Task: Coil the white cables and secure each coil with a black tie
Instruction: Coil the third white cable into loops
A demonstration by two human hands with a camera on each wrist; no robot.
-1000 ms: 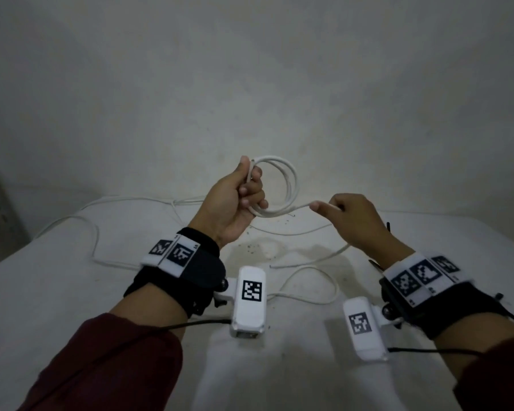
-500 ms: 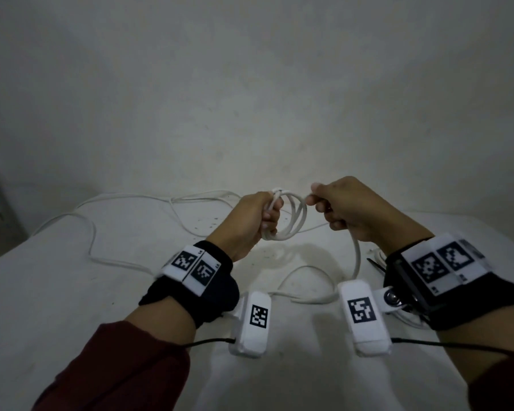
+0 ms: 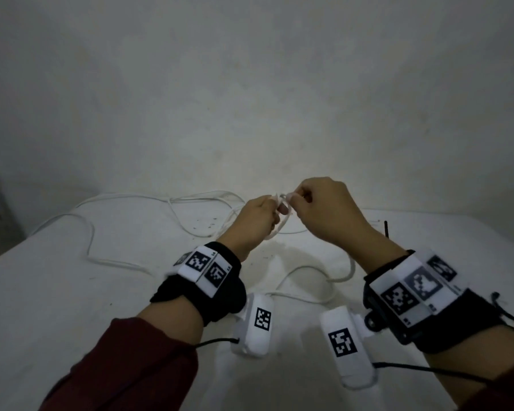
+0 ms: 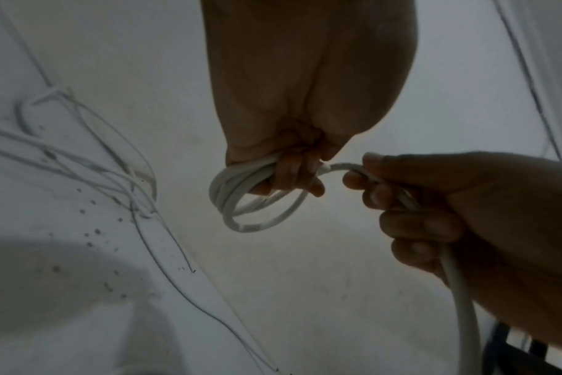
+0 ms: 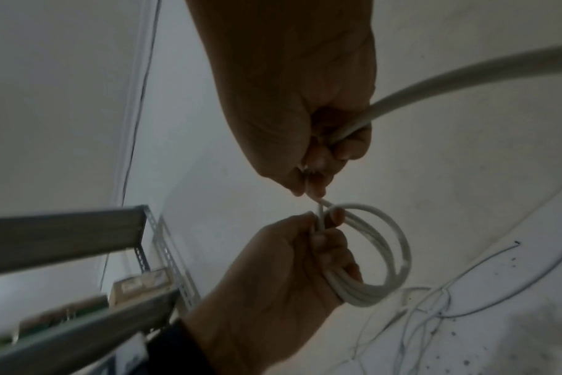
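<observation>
We hold our left hand [image 3: 251, 223] up over the white table [image 3: 57, 292], fingers curled tight round a small coil [image 4: 241, 205] of white cable, several loops bunched in the fist. The loops hang out below the left fingers [image 4: 289, 175] in the left wrist view, and bulge past the knuckles in the right wrist view [image 5: 382, 258].

Our right hand [image 3: 324, 212] sits just beside the left one, almost touching at the fingertips. Right thumb and forefinger pinch the cable strand [image 5: 319, 203] where it leaves the coil, other fingers curled round the same cable [image 4: 459, 291], which runs on through the palm and out behind the hand. From there the free length [image 3: 309, 271] drops to the table below the right wrist and loops across it.

More white cables [image 3: 125, 200] lie loose on the table beyond the left fingers, well apart from the coil, tangled a bit in the left wrist view [image 4: 106, 162].

A thin black tie [image 3: 386, 229] shows near the right wrist, just behind the right hand. Neither hand touches it.

Both wrists carry black straps with marker tags, a white camera unit [image 3: 257, 324] under the left wrist, another [image 3: 344, 348] under the right. Dark red sleeve [image 3: 131, 369] on the left arm.

A metal shelf frame [image 5: 81, 243] shows past the left hand in the right wrist view, contents blurred.
</observation>
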